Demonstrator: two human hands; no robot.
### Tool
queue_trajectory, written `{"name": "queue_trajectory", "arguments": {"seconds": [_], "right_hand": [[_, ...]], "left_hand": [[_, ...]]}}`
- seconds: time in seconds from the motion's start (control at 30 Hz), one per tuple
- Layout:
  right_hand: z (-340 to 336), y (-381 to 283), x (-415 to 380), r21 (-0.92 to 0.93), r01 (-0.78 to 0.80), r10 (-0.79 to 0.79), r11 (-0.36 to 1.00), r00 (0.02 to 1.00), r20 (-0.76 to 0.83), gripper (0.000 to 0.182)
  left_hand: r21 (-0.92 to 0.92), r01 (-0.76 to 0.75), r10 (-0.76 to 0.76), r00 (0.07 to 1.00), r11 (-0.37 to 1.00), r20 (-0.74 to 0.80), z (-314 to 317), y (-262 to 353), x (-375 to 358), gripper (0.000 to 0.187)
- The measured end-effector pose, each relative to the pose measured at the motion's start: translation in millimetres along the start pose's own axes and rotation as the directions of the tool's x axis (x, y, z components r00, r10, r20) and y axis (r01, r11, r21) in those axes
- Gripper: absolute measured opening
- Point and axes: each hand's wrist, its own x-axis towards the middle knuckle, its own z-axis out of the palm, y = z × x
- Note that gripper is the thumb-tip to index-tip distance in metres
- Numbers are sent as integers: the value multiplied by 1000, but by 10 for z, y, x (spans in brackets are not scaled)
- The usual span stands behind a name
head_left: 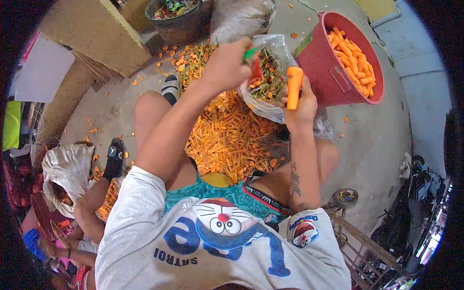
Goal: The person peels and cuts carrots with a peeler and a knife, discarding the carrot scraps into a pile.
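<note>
My left hand (303, 102) is closed around a peeled orange carrot (294, 87), its thick end up. My right hand (236, 62), raised left of the carrot, is closed on a tool with a green part (250, 52); a red part shows below it, and the tool's full shape is blurred. Between and behind the hands stands a clear plastic bag (274, 112) with green and brown trimmings. Orange peelings (224, 140) form a large heap between the knees. At the right a tilted red tub (314, 72) holds peeled carrots (354, 63).
A dark bin (176, 30) and a white sack (237, 19) stand at the back. Another sack (67, 169) is at the left, near a co-worker's arms (72, 253). A metal frame (367, 237) stands at lower right. Carrot tops litter the floor.
</note>
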Motion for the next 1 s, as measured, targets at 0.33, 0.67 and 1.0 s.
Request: {"name": "queue_trajectory", "arguments": {"seconds": [0.33, 0.67, 1.0], "right_hand": [[247, 31, -208, -184, -97, 115, 978, 989, 94, 35], [126, 1, -130, -107, -197, 214, 975, 961, 178, 42], [-136, -237, 219, 165, -126, 117, 978, 991, 62, 32]], "left_hand": [[-462, -67, -59, 966, 884, -253, -77, -22, 96, 14], [-575, -168, -10, 956, 801, -293, -65, -51, 139, 11], [-610, -77, -140, 944, 789, -299, -273, 37, 85, 15]]}}
